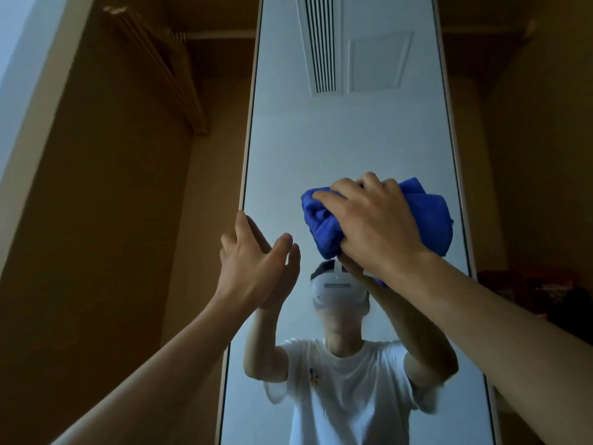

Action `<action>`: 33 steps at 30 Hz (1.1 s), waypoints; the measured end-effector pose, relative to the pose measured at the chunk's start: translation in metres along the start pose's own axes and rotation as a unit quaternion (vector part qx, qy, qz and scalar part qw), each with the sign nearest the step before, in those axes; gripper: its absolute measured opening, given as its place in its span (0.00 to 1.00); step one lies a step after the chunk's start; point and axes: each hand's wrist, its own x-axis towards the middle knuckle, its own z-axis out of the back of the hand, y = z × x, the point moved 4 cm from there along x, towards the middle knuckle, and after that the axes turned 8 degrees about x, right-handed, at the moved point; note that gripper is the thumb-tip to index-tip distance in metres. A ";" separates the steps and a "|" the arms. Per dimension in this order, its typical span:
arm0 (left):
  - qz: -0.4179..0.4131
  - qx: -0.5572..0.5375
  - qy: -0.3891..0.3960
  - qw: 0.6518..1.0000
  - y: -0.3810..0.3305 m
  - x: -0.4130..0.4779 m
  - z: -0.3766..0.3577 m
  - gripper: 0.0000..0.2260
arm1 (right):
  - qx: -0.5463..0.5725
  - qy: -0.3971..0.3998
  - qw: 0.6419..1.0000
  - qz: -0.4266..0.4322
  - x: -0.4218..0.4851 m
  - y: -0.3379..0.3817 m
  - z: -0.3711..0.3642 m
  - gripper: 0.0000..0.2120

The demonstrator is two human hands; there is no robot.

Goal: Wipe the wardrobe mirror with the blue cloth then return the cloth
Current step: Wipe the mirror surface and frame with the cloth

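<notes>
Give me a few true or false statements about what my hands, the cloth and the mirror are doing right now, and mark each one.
1. The right hand holds a bunched blue cloth against the tall wardrobe mirror. True.
2. The left hand grips a second cloth. False: it is open and holds nothing, with its fingers straight at the mirror's left edge.
3. The cloth sits nearer the mirror's left edge. False: it sits nearer the right edge.
4. The mirror reflects a slatted ceiling vent above the cloth. True.
</notes>
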 end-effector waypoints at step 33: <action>-0.008 0.040 -0.042 0.998 0.006 -0.009 -0.010 0.44 | 0.086 0.060 0.995 0.005 -0.061 -0.013 -0.012 0.21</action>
